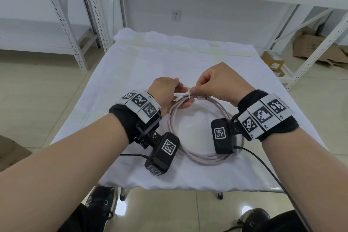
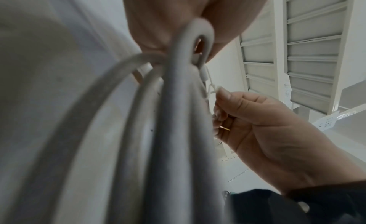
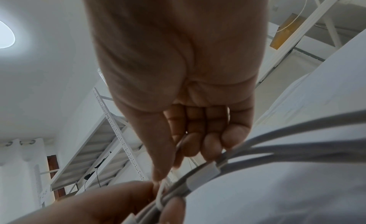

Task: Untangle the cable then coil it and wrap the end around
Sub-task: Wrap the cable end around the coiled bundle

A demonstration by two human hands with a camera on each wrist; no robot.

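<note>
Left hand (image 1: 165, 94) and right hand (image 1: 218, 83) meet at centre frame in the head view, close together above the table (image 1: 116, 73). Left hand grips the top of the coiled cable (image 1: 203, 158), fingers curled under the bundled strands, thumb on top. Right hand pinches a thin white tie (image 1: 188, 91) between thumb and forefinger, right where it crosses the bundle (the other fingers are curled in toward the palm).

Cable: pale, several loops, hanging from the hands down toward lower centre of the frame, lower arc resting on the white cloth covering the table. Two white connector ends (image 1: 200, 98) lie along the bundle just beside the tie.

Right wrist view: connector housings (image 3: 204, 174) pressed against the strands, lower centre. Left wrist view: strands blurred in the foreground, right hand (image 2: 257, 125) at middle right.

White metal shelving (image 1: 79, 17) across upper frame; cardboard boxes (image 1: 320, 47) at right edge.
</note>
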